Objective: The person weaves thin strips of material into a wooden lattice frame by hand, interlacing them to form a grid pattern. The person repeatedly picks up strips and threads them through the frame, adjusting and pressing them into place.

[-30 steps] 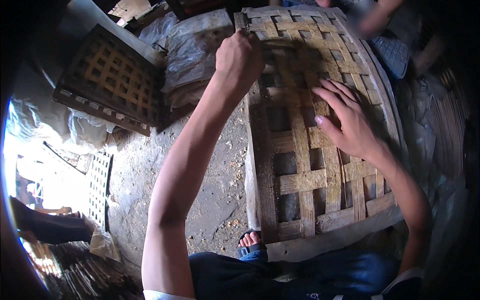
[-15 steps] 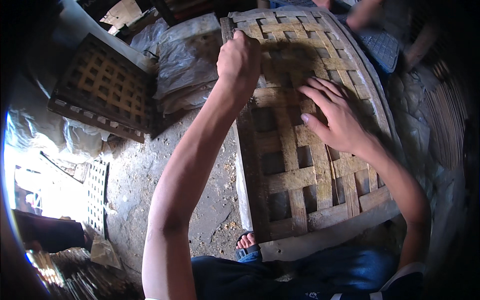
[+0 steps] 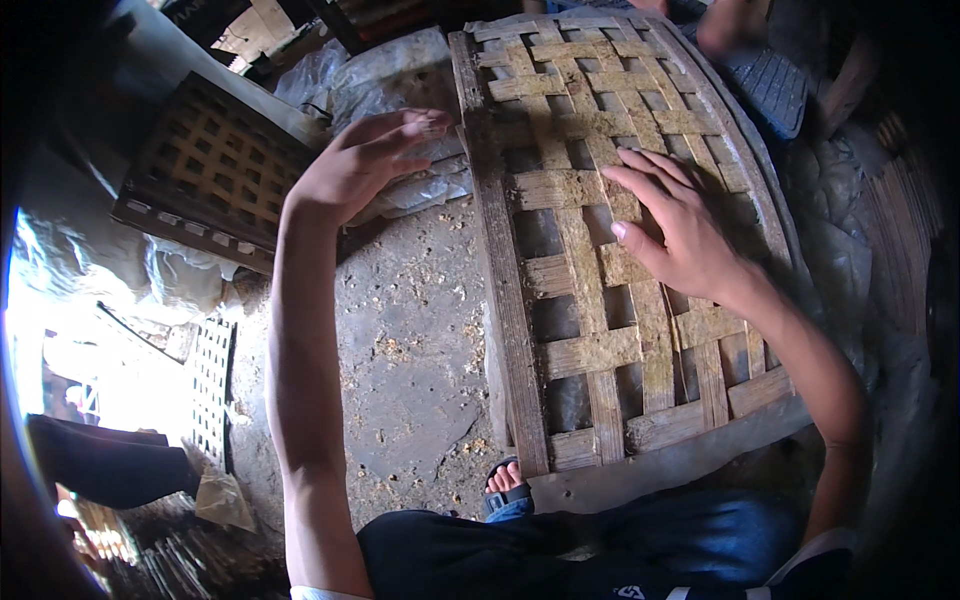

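Here the woven bamboo panel [image 3: 610, 240], lying on the dusty ground in front of the knees, is pinned only by the flat, open right hand [image 3: 680, 235], while the left hand [image 3: 365, 165] is lifted empty with fingers spread, so the loose strips could be shifted or a splinter caught.

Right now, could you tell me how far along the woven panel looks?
The woven bamboo panel looks largely done: its strips cross in a full lattice inside a wooden frame. In hand: the right hand lies flat on the strips, while the left hand hovers open beside the frame's left edge, touching nothing. What remains cannot be told; no loose strip ends show.
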`<state>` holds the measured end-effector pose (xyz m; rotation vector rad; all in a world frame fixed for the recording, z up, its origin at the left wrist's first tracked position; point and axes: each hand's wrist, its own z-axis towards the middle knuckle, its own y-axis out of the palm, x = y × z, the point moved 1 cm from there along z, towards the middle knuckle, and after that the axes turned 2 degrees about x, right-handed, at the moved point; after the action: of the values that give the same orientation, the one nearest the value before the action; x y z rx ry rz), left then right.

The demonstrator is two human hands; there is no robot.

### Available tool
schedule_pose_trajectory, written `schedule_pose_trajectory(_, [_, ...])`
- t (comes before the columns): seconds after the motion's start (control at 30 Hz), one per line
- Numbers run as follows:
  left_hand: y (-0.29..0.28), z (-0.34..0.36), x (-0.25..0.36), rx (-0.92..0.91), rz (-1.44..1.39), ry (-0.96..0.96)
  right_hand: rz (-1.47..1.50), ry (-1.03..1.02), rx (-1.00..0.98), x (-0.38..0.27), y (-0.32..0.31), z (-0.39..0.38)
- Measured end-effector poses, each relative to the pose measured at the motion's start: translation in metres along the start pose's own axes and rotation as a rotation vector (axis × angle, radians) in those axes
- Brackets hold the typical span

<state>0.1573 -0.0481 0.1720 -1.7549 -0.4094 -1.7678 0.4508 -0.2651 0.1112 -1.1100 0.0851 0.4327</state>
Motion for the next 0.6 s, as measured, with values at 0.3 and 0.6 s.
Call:
schedule_pose_trajectory(0.3, [-0.101, -0.05, -0.149, -0.093, 1.452, -0.283, 0.011, -0.013, 0.01, -0.008, -0.003, 0.007])
schedule_pose_trajectory(0.6, [0.032, 0.036, -0.009, 0.475, 1.201, 0.325, -0.029, 0.011, -0.037, 0.001, -0.003, -0.003])
